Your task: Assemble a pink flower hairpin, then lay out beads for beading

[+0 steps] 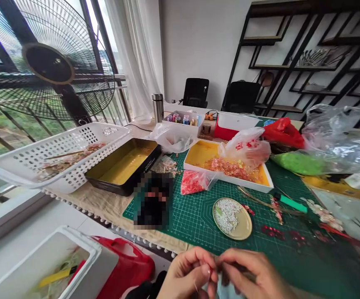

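At the near edge of the table my left hand is closed in a pinch. A fine thread or wire shows by its fingers, with a tiny reddish bit at the fingertips. My right hand is beside it, fingertips pressed together and nearly meeting the left ones; what they hold is hidden. Just beyond the hands, a round dish of small white beads rests on the green cutting mat. To the right lie dark red beaded pieces and a pink beaded sprig.
Past the dish stand a white tray of pink beaded stems, a bag of red pieces and a black tin. A white basket is at the left, beneath a large fan. A foam box sits below the table edge.
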The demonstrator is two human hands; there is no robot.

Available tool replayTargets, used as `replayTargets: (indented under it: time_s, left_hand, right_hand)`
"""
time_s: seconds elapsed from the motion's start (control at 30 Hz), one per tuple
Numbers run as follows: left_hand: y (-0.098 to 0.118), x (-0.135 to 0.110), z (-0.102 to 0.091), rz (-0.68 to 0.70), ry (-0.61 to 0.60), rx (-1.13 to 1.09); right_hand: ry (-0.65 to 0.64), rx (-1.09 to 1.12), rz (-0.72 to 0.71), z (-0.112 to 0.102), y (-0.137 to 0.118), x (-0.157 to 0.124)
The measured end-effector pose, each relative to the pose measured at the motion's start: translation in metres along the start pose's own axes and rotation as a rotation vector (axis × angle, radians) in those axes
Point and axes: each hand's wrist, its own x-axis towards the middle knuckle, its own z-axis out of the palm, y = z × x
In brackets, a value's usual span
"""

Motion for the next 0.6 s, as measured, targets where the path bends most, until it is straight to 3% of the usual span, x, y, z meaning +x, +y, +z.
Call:
replayTargets:
  time_s: [0.07,0.2,0.33,0.6]
  left_hand:
    - [0.002,-0.001,0.0,-0.004,0.004,-0.011]
    - [0.012,-0.005,0.009,-0.101,0.1,0.028]
    - [0.023,-0.011,0.022,-0.126,0.217,0.044]
    - [0.025,-0.012,0.03,-0.154,0.249,0.048]
  right_hand:
    - [-0.066,0.135,0.136,0.003,0.002,0.0]
    - [-0.067,0.304,0.275,0.003,0.01,-0.001]
    - [-0.069,0.356,0.302,-0.001,0.013,-0.003]
    - [-0.127,0.338,0.29,0.0,0.014,-0.007]
